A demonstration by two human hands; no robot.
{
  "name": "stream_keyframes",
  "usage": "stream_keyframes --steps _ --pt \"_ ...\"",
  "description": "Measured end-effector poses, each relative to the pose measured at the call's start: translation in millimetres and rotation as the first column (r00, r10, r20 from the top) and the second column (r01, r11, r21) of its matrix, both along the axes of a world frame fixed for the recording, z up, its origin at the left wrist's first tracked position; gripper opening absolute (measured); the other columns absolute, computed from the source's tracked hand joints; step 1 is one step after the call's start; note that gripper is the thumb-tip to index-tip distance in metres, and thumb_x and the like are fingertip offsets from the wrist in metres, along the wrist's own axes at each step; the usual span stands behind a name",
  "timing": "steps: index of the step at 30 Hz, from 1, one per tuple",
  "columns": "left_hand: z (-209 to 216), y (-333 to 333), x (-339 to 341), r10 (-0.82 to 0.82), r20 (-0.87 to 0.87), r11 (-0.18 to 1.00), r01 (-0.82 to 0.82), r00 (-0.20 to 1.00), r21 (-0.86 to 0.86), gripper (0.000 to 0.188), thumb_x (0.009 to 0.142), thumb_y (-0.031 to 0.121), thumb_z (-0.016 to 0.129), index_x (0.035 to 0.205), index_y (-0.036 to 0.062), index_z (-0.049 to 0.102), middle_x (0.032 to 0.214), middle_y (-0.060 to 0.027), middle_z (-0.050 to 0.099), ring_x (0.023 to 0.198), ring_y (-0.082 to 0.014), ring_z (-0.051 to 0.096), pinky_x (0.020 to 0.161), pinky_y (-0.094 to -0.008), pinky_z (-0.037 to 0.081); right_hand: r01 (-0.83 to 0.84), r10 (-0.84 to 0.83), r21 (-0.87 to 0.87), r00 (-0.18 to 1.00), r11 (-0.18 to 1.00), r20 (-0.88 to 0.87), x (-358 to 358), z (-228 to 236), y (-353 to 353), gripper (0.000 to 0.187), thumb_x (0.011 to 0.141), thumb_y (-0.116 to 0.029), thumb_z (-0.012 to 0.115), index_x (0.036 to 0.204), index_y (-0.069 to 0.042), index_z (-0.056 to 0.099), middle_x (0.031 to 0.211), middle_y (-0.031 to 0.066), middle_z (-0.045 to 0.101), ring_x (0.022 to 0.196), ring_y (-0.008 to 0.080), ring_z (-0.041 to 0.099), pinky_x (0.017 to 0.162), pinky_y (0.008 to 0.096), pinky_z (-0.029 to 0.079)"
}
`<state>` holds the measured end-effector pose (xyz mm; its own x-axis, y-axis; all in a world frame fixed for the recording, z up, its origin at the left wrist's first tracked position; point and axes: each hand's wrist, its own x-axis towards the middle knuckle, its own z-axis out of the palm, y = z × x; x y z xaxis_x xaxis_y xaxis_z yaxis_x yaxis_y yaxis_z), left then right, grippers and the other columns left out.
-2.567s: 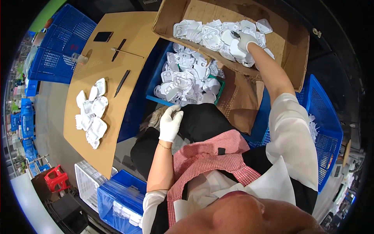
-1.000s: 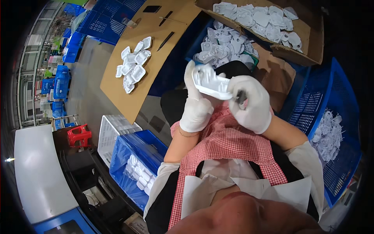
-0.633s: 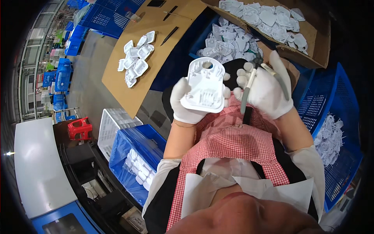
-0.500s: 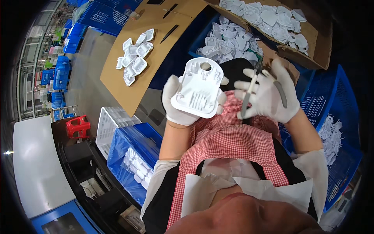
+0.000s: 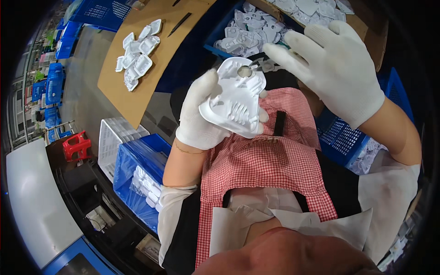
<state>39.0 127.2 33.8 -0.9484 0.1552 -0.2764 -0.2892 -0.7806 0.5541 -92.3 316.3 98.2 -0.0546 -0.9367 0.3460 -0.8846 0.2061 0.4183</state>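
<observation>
My left hand (image 5: 199, 112), in a white glove, grips a white moulded plastic housing (image 5: 236, 103) by its edge, thumb on the left side and fingertips at the right. The shell lies tilted with its ribbed inner side up and a round hole near its top end. Above and to the right, my gloved right hand (image 5: 327, 68) is closed round a pair of cutting pliers (image 5: 266, 65). Their metal jaws reach to the housing's upper right edge beside the hole; whether they touch it I cannot tell. The hand hides the handles.
Several white housings (image 5: 135, 52) and a black pen-like tool (image 5: 179, 24) lie on the brown tabletop (image 5: 110, 87). Beyond my hands stand a blue crate of white parts (image 5: 250, 34) and a cardboard box (image 5: 378, 41). A plastic-lined blue bin (image 5: 123, 172) is at left, near a red stool (image 5: 77, 145).
My right hand has risen and swung in over the housing, bringing the pliers' jaws to its top end. My left hand has tilted the housing and shifted slightly left. The view has shifted too.
</observation>
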Motion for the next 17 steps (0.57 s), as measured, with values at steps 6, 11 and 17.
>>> stream_keyframes --steps 6,11,17 --pt "1 7 -2 0.041 0.056 0.998 -0.038 0.998 -0.053 0.058 0.087 0.051 0.052 0.120 0.0024 0.049 0.098 -0.0184 0.061 0.078 -0.0357 0.066 0.064 -0.0460 0.058 0.040 -0.033 0.057 0.992 0.998 -0.125 9 -3 -6 0.037 0.073 -0.017 0.059 0.110 -0.016 0.063 0.085 -0.0021 0.054 0.078 0.0126 0.052 0.068 0.0291 0.040" --pt "3 9 -6 0.030 0.121 0.997 -0.022 0.992 -0.069 0.057 0.087 0.052 0.052 0.116 0.0037 0.051 0.095 -0.0133 0.061 0.079 -0.0317 0.066 0.066 -0.0451 0.058 0.128 -0.099 0.128 0.971 0.983 -0.217 23 -5 -14 0.035 0.074 -0.016 0.059 0.109 -0.015 0.064 0.084 -0.0023 0.052 0.078 0.0132 0.050 0.068 0.0288 0.039" --pt "5 13 -10 0.082 0.218 0.987 -0.048 0.973 -0.155 0.061 0.088 0.055 0.048 0.126 0.0069 0.049 0.107 -0.0219 0.062 0.086 -0.0428 0.065 0.067 -0.0561 0.056 0.206 -0.161 0.131 0.943 0.970 -0.291 32 -9 -18 0.035 0.079 -0.015 0.060 0.114 -0.016 0.064 0.086 -0.0014 0.051 0.083 0.0139 0.049 0.072 0.0301 0.040"
